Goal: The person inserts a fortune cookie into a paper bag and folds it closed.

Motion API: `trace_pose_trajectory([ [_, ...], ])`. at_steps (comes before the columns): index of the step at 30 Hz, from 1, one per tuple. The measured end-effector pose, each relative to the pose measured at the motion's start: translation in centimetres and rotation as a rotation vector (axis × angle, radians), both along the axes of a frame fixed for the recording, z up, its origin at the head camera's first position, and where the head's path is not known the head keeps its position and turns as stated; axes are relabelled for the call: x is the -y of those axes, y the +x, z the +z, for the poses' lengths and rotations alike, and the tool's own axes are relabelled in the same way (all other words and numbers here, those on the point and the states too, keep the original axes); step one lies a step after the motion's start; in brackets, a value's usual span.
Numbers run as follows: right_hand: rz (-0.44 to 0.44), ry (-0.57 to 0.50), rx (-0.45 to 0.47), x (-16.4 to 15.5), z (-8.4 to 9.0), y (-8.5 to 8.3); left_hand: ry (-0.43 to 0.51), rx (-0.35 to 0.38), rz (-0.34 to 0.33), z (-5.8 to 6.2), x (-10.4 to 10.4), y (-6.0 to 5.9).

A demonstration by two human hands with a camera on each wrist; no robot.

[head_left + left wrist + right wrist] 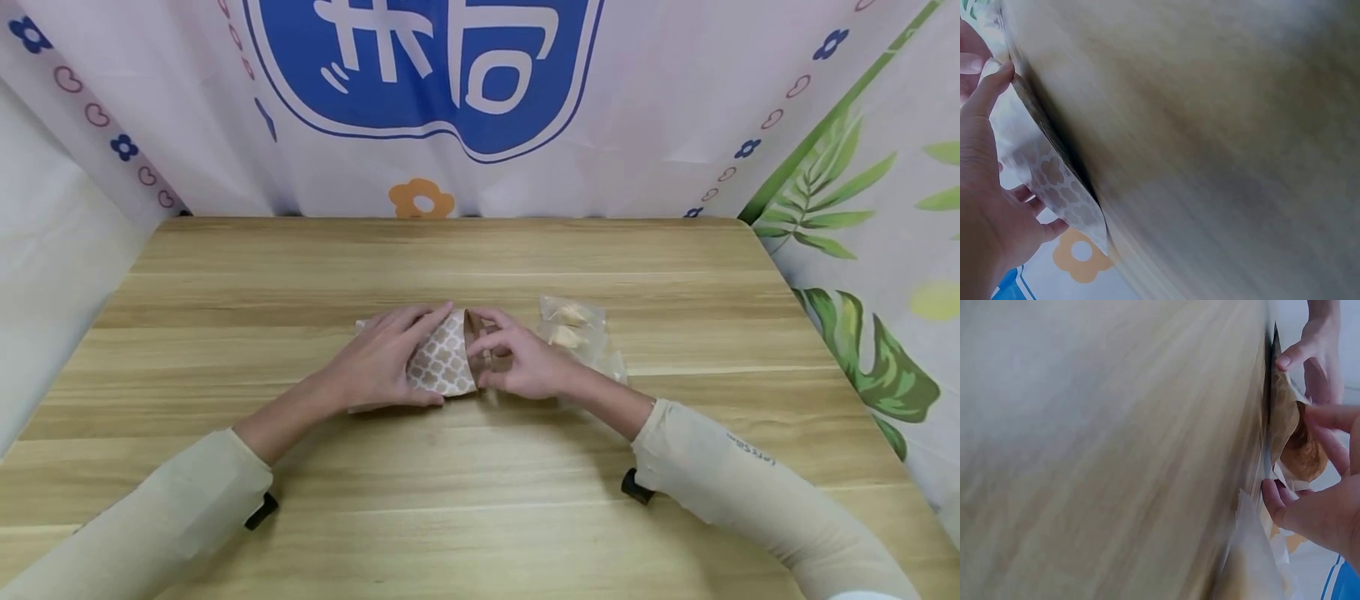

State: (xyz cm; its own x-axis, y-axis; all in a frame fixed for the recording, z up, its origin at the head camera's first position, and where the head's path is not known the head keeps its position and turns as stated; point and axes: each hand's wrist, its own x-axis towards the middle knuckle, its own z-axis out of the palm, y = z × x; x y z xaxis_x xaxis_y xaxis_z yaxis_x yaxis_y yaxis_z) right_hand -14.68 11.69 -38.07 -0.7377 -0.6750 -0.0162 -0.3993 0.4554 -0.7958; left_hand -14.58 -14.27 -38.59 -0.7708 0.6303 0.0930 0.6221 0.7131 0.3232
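Note:
A paper bag (442, 357) with a white-and-brown lattice pattern lies on its side on the table, its mouth facing right. My left hand (382, 354) grips the bag across its width, thumb along the near edge and fingers over the far edge. At the mouth, my right hand (525, 358) has its fingers spread, with fingertips at the rim and partly within the opening. The right wrist view shows the bag's brown inside (1304, 456) between those fingers. Beside the right hand lie clear packets (567, 336) with pale yellow pieces in them, partly hidden by the hand.
The wooden table (450, 500) reaches back to a printed curtain (637, 150) along its far edge. On the right hangs a leaf-patterned cloth (885, 367). Both forearms come in from the front corners.

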Motion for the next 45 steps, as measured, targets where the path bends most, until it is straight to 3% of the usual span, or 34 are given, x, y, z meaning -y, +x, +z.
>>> trace_pose_trajectory([
  [22,-0.093,-0.099,0.017,0.2,0.1,0.6,0.026,-0.035,-0.026,-0.2,0.0,0.1],
  [34,-0.127,-0.134,0.086,-2.4,1.3,0.6,0.043,-0.054,-0.037,0.1,0.2,0.0],
  [41,-0.178,-0.166,0.002,-4.7,2.2,-0.1,0.037,-0.046,-0.030,0.1,0.3,-0.2],
  [45,-0.204,-0.160,0.008,-6.0,2.4,-0.4,0.057,-0.031,-0.025,0.1,0.3,-0.2],
])
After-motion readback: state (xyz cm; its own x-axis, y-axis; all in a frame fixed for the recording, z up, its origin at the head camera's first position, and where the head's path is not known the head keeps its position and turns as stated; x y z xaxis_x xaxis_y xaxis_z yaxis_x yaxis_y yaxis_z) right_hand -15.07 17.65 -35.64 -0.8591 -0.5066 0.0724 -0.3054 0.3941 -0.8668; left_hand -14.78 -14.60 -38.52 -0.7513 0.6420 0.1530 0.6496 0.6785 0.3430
